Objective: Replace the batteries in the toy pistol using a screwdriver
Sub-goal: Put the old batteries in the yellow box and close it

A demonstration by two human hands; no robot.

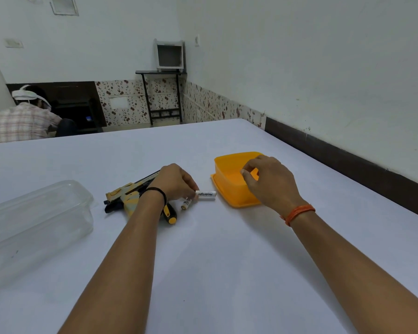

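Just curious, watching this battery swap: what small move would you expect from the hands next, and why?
Probably the left hand lifts the white battery it pinches. A second battery lies beside it, the toy pistol and screwdriver wait under that forearm, and the right hand hovers over the orange box.

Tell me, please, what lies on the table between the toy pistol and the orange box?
In the head view, the left hand, the screwdriver and two white batteries; the hand touches the nearer-box battery.

Orange box (229,186), white battery (206,194) – yellow-and-black toy pistol (128,191), screwdriver (168,213)
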